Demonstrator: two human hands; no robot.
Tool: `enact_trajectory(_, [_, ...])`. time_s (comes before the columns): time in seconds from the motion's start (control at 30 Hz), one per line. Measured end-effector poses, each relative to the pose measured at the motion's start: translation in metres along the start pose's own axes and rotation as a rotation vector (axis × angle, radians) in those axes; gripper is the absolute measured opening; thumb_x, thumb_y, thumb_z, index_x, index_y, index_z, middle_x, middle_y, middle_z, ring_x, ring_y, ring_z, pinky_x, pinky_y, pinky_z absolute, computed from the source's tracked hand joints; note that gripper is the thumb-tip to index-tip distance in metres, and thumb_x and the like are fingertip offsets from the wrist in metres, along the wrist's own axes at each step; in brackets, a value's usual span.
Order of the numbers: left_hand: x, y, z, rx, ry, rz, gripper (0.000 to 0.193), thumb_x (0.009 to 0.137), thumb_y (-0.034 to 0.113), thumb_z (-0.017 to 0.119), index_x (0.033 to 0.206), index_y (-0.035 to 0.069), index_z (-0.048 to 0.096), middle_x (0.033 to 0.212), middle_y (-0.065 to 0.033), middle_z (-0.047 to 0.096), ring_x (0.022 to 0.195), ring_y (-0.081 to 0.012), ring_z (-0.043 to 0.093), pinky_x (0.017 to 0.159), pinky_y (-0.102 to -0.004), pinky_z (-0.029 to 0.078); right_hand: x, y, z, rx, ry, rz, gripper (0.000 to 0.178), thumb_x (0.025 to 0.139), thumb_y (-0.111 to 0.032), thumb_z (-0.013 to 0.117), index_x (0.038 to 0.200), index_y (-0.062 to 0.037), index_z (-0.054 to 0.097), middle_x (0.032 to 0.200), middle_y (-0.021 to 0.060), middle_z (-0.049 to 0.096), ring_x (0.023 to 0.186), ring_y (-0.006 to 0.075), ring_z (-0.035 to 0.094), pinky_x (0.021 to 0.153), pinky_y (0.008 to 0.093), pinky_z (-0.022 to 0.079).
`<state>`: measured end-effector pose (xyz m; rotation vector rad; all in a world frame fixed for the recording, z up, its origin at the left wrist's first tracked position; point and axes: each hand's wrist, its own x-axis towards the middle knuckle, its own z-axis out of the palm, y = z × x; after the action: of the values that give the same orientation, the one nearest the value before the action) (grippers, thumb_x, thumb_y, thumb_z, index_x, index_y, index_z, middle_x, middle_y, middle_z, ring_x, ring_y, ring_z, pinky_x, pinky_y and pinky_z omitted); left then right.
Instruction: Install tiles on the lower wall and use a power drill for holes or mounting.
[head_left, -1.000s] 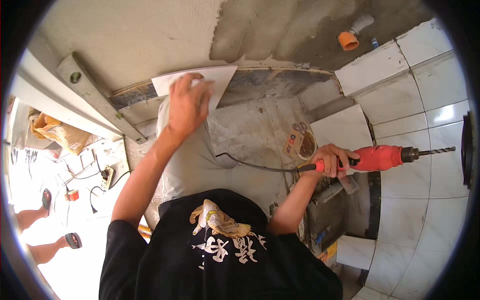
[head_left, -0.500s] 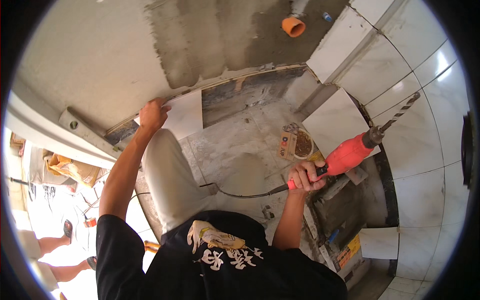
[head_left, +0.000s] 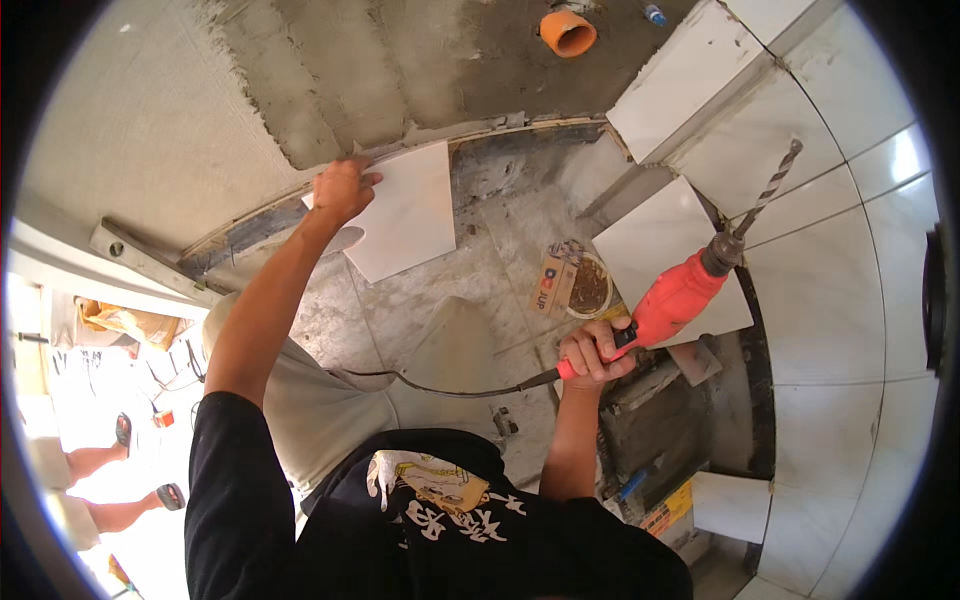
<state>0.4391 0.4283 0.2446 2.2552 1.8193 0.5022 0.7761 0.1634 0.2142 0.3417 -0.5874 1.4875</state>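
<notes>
In the middle right, my right hand (head_left: 597, 352) is wrapped round the handle of a red electric drill (head_left: 682, 297). Its long spiral bit points up and to the right, toward the tiled wall, touching nothing that I can see. A black cord trails left from the handle across my legs. Farther off, my left hand (head_left: 343, 190) grips the upper left edge of a white tile (head_left: 412, 215) at the foot of the wall. Beside that hand, a rounded grey patch like a cut-out shows at the tile's left side; my fingers hide part of the edge.
An orange pipe end (head_left: 568, 34) sticks out of the cement-smeared wall. On the floor stand a round tub (head_left: 590, 287) and a small cardboard box (head_left: 551, 283). Another white tile (head_left: 672, 262) leans at the right. At the left are a metal straightedge (head_left: 150, 262) and another person's legs (head_left: 105, 515).
My left hand and the white tile have moved right along the wall, and the tile's rounded grey patch has come into sight. My left knee has shifted left. The drill stays in my right hand.
</notes>
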Motion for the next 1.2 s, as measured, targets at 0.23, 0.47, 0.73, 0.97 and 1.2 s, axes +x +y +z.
enact_trajectory(0.23, [0.016, 0.007, 0.017, 0.0, -0.037, 0.045, 0.03, 0.085, 0.033, 0.065, 0.107, 0.013, 0.068, 0.102, -0.018, 0.068, 0.096, -0.037, 0.064, 0.079, -0.0487, 0.051, 0.026, -0.004, -0.011, 0.011, -0.041, 0.037, 0.056, 0.077, -0.005, 0.068, 0.132, -0.0124, 0.057, 0.102, 0.0054, 0.067, 0.066, 0.0181, 0.065, 0.063, 0.0308, 0.046])
enact_trajectory(0.47, [0.012, 0.0, 0.032, -0.028, 0.291, 0.333, 0.023, 0.082, 0.017, 0.068, 0.103, 0.011, 0.068, 0.103, -0.0076, 0.059, 0.102, -0.0278, 0.057, 0.085, -0.0408, 0.047, 0.098, 0.022, -0.007, 0.073, -0.23, 0.047, 0.061, 0.073, 0.006, 0.068, 0.129, -0.0175, 0.06, 0.103, 0.0008, 0.068, 0.075, 0.0168, 0.065, 0.068, 0.0301, 0.047])
enact_trajectory(0.73, [-0.034, 0.026, -0.008, -0.371, 0.188, 0.129, 0.028, 0.09, 0.027, 0.062, 0.113, 0.012, 0.068, 0.107, -0.0089, 0.063, 0.102, -0.0258, 0.058, 0.091, -0.0366, 0.043, 0.156, 0.061, -0.002, 0.146, -0.434, 0.112, 0.066, 0.07, 0.009, 0.063, 0.127, -0.024, 0.062, 0.107, -0.0026, 0.069, 0.078, 0.0167, 0.066, 0.073, 0.0304, 0.048])
enact_trajectory(0.97, [-0.209, -0.027, -0.091, -1.206, -0.592, 0.186, 0.034, 0.093, 0.032, 0.063, 0.107, 0.002, 0.07, 0.098, -0.0058, 0.07, 0.083, -0.0149, 0.062, 0.077, -0.0324, 0.049, 0.185, 0.085, 0.017, 0.121, -0.53, 0.139, 0.076, 0.058, 0.008, 0.061, 0.127, -0.0239, 0.063, 0.107, -0.0037, 0.07, 0.076, 0.0168, 0.066, 0.068, 0.0294, 0.046])
enact_trajectory(1.2, [-0.263, -0.073, -0.191, -0.465, 0.191, 0.015, 0.019, 0.079, 0.01, 0.074, 0.098, 0.009, 0.075, 0.076, -0.004, 0.061, 0.071, -0.0172, 0.058, 0.064, -0.0292, 0.045, 0.157, 0.156, 0.041, 0.01, -0.489, 0.219, 0.061, 0.072, -0.004, 0.075, 0.127, -0.0252, 0.061, 0.11, -0.0077, 0.067, 0.077, 0.0124, 0.062, 0.077, 0.0304, 0.044])
